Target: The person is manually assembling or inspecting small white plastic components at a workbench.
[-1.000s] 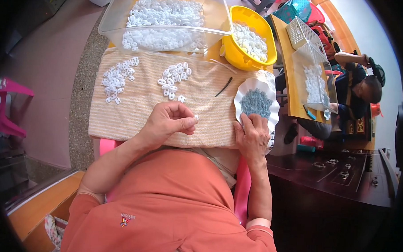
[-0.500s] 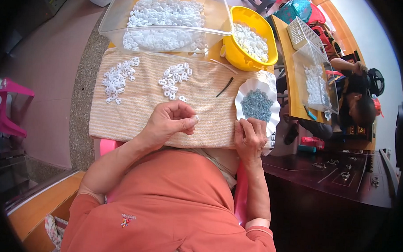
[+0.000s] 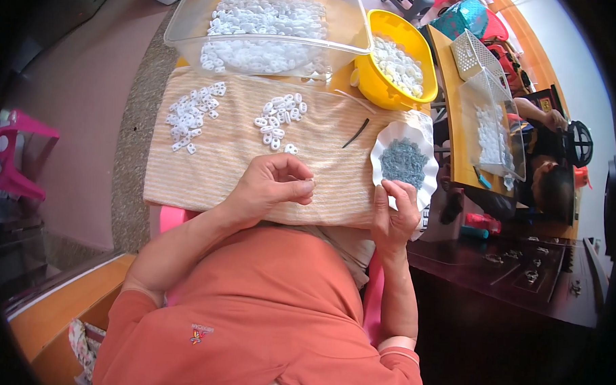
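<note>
My left hand [image 3: 274,186] is over the striped towel [image 3: 221,145], its thumb and fingers pinched together. Whatever small thing it holds is mostly hidden by the fingertips. My right hand [image 3: 397,216] is at the near edge of a white wavy-rimmed dish [image 3: 427,186], thumb and forefinger closed in a pinch. What lies between them is too small to name. A heap of tiny grey-blue pieces [image 3: 404,160] fills the dish. Beyond my left hand lie two loose groups of small white two-holed plastic parts, one on the left [image 3: 188,117] and one nearer the middle [image 3: 277,117].
A clear plastic bin [image 3: 184,35] of white parts stands at the back, beside a yellow basin [image 3: 428,88] of similar pieces. A short black strip [image 3: 355,133] lies left of the dish. At the right, another person [image 3: 549,180] sits by a table with a clear box [image 3: 489,141].
My right hand has turned and drawn its pinched fingertips up at the dish's near edge. The left hand keeps its pinch. The whole view has shifted slightly.
</note>
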### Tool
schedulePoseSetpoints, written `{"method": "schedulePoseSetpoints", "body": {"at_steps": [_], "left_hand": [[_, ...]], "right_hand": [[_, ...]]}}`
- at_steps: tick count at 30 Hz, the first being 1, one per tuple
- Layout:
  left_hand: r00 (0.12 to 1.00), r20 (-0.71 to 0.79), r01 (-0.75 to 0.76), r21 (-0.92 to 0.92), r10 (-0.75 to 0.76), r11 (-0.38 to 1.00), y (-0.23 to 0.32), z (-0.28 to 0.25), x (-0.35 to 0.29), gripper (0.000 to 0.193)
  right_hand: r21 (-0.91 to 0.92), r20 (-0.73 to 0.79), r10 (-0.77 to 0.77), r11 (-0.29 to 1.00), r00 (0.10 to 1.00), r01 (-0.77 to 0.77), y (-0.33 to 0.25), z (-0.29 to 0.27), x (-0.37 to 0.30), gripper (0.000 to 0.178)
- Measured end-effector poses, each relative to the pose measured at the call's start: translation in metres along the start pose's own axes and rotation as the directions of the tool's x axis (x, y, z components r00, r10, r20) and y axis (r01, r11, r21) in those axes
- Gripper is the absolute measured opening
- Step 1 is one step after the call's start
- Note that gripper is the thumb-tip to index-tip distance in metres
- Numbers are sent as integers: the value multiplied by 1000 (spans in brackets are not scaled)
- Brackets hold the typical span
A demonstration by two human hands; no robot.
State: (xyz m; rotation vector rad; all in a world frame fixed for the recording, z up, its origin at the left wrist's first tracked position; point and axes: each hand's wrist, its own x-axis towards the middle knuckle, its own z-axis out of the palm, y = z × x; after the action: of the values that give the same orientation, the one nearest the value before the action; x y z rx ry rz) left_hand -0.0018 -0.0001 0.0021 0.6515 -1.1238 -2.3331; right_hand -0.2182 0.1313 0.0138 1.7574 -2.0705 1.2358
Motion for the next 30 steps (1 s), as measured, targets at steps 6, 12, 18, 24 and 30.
{"method": "schedulePoseSetpoints", "body": {"at_steps": [6, 12, 18, 24, 30], "left_hand": [[999, 39, 8, 16, -9, 1000, -2, 3, 0, 11], [997, 65, 43, 21, -44, 999, -2, 6, -4, 14], [993, 90, 82, -35, -78, 996, 0, 9, -5, 17], [988, 104, 113, -18, -111, 993, 0, 8, -5, 21], [988, 117, 108, -38, -103, 993, -3, 8, -4, 18]], "right_hand": [[437, 233, 298, 818, 926, -373, -14, 10, -4, 10], [679, 505, 418, 348, 755, -647, -37, 25, 0, 12], [599, 522, 309, 531, 795, -600, -47, 36, 2, 11], [656, 447, 225, 575, 866, -489, -47, 40, 0, 9], [639, 455, 271, 564, 848, -523, -46, 43, -5, 12]]}}
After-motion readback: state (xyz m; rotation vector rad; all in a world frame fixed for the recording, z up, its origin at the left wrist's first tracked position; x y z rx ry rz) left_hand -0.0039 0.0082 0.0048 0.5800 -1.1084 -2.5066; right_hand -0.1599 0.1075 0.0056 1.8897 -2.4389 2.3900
